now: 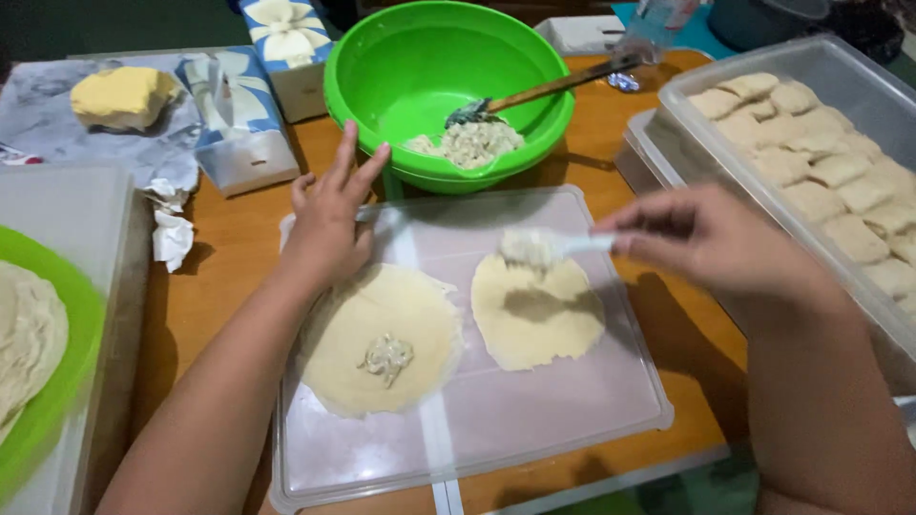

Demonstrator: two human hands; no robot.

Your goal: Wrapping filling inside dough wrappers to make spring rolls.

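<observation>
— So, which way does the spoon lie?

— Nearly level, its long axis running left to right across the view. The heaped bowl end points left, the white handle points right into the right hand. It hangs over the upper edge of the right-hand wrapper, a bare, pale round of dough; whether the filling touches the dough I cannot tell.

— And the fingers on it?

— The right hand's fingertips are pinched shut on the far end of the handle, thumb side toward the camera. The whole loaded end juts out to the left, clear of the fingers.

— The other hand?

— The left hand is spread open, fingers splayed and pointing up toward the green bowl, gripping nothing. Its heel rests at the top edge of the left-hand wrapper, which has a small dab of whitish filling at its middle. The fingertips reach just short of the bowl's rim.

— What do the wrappers lie on?

— Both on a clear plastic lid turned flat on the wooden table. The two rounds lie side by side, near but apart.

— Around that?

— The green bowl holds a mound of the same filling with a wooden-handled spatula leaning in it. At the right, a clear container is packed with rows of folded pastries. At the left, a tissue box, a yellow block on paper, and a green plate stacked with more wrappers.
</observation>
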